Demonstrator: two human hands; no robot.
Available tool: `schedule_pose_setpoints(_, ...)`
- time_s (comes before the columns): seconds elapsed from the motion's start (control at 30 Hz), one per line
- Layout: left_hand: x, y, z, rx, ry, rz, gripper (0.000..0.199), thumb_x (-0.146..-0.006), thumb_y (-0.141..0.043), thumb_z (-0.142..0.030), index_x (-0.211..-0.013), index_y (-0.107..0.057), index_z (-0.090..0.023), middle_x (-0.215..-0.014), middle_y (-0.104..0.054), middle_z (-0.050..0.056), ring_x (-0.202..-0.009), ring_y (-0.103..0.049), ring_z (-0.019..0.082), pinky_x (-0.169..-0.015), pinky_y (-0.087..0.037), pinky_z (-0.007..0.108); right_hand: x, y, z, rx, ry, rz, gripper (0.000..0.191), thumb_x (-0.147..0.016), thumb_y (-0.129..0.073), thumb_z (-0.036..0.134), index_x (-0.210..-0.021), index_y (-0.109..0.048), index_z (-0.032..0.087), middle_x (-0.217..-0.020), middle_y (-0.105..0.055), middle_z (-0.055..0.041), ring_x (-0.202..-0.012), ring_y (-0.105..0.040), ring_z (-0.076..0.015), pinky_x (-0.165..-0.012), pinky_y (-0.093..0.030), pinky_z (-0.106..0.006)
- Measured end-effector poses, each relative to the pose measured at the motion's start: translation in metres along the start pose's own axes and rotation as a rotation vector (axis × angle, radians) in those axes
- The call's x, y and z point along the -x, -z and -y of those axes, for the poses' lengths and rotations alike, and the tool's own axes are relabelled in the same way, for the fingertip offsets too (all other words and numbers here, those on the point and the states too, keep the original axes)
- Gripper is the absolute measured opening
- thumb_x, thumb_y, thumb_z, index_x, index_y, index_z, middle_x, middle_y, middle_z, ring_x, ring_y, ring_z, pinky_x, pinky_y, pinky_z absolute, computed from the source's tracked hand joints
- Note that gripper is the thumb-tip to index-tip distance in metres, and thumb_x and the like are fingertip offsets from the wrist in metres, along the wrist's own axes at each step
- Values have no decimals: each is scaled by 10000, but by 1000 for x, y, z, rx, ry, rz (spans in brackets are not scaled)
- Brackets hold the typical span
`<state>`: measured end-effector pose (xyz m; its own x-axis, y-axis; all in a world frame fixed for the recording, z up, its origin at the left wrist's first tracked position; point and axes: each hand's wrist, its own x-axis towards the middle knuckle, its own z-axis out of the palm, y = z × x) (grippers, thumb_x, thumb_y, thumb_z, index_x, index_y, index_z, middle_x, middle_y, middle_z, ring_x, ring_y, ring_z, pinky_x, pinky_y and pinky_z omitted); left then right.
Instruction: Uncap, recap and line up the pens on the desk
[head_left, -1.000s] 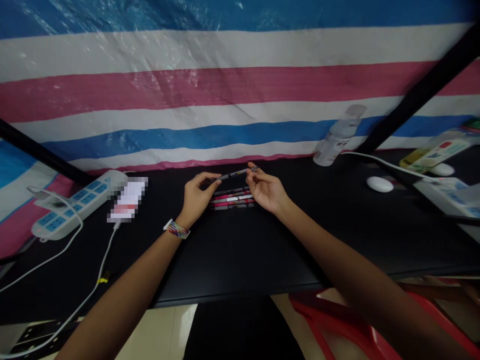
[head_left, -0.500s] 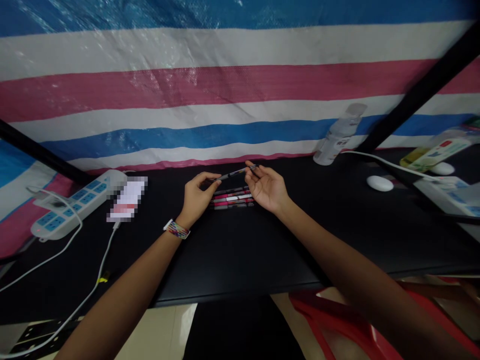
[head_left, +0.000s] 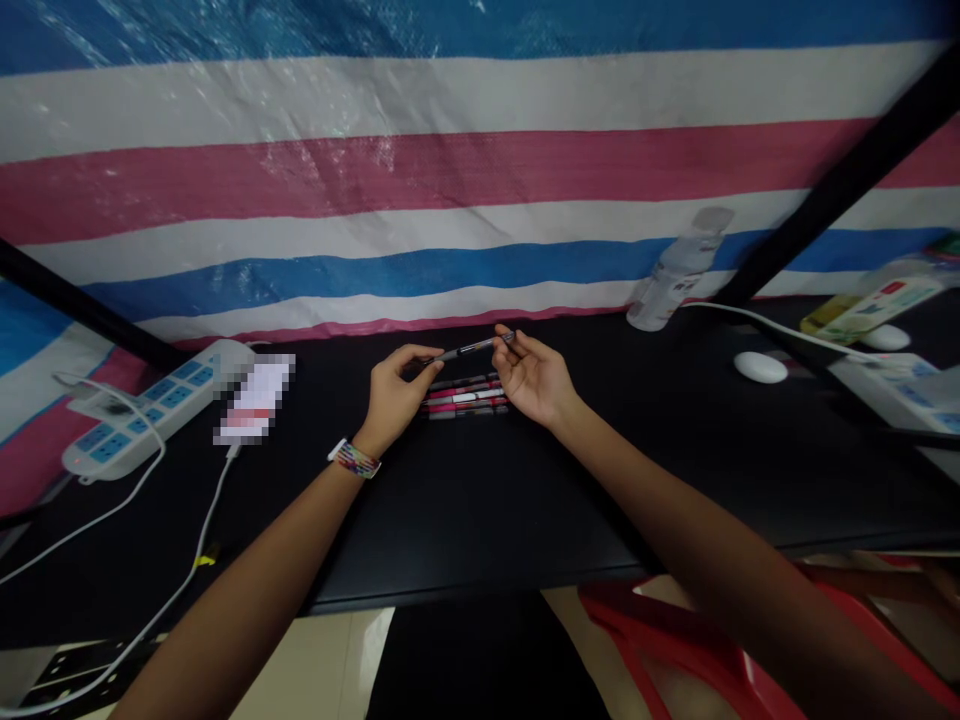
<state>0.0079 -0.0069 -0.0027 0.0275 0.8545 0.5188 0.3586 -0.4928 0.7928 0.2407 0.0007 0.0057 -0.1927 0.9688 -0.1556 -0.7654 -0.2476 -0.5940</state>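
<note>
Grey and black, a slim pen (head_left: pixel 466 349) is held up off the dark table (head_left: pixel 465 510), on the far side of a row of pens (head_left: pixel 465 397) lying side by side, its right end tilted up. Left hand (head_left: pixel 401 388): thumb and forefinger pinched on its left end. Right hand (head_left: pixel 534 380): fingers curled, tips at the other end; whether they pinch or merely steady it, cannot tell.

Chief risk, judged: slip. Supported only near its ends, it could drop if the left pinch slackened, and knock the row askew (these look loose, nothing seen binding them). Second: uneven twist between the hands might flick it free. Third: a lowered right hand could nudge the row's nearby ends.
</note>
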Motion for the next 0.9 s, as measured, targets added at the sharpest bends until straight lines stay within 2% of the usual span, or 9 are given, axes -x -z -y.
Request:
schedule_pose_setpoints(0.17, -1, 0, 1, 7, 10, -14, 124, -940, -804, -281, -1048, -850, -241, -1047, -841, 56, -902, -749, 222, -876, -602, 385, 0, -1, -1, 78, 35, 4, 223, -936, -682, 154, -1131, -788, 180, -1021, -823, -69, -1054, -795, -182, -982, -665, -264)
schedule_pose_setpoints(0.3, -1, 2, 1, -3, -5, -2, 128, -947, -800, -278, -1057, -850, -236, -1054, -840, 59, -931, -752, 227, -909, -594, 396, 3, -2, 0, 145, 50, 38, 268, -1008, -618, 303, -1156, -796, 168, -1064, -818, -108, -1165, -775, -242, -1037, -663, -349)
schedule_pose_setpoints(0.37, -2, 3, 0, -8, -11, -4, 128, -949, -795, -268, -1059, -850, -234, -1067, -839, 60, -941, -754, 227, -911, -592, 393, 1, 0, -1, 170, 62, 24, 260, -1004, -629, 332, -1130, -796, 177, -1039, -816, -109, -1158, -778, -255, -1028, -669, -373)
schedule_pose_setpoints(0.5, -2, 3, 0, -6, -8, -14, 125, -944, -789, -253, -1051, -850, -235, -1061, -837, 58, -940, -757, 223, -889, -597, 378, -4, 4, -4, 192, 74, -9, 154, -928, -725, 257, -1059, -788, 205, -958, -813, -79, -1090, -792, -243, -1024, -671, -379)
schedule_pose_setpoints(0.63, -1, 1, 1, 9, 13, -10, 131, -937, -789, -255, -1051, -849, -233, -1055, -841, 57, -928, -758, 223, -892, -603, 382, -3, 3, -5, 182, 74, 19, 220, -972, -674, 291, -1125, -793, 189, -1004, -814, -97, -1114, -788, -248, -1031, -668, -391)
schedule_pose_setpoints(0.8, 0, -2, 0, 11, 30, -6, 115, -928, -794, -259, -1028, -847, -238, -1049, -848, 53, -926, -766, 224, -899, -616, 389, -3, 3, -4, 160, 74, -12, 181, -946, -687, 235, -1094, -779, 189, -964, -806, -80, -1040, -791, -214, -975, -676, -332)
schedule_pose_setpoints(0.9, 0, -2, -1, 2, 21, -1, 113, -927, -795, -263, -1025, -847, -244, -1045, -851, 53, -924, -767, 226, -892, -616, 394, -2, 3, -3, 92, 53, -3, 227, -977, -640, 251, -1138, -781, 175, -996, -819, -80, -980, -794, -187, -944, -675, -294)
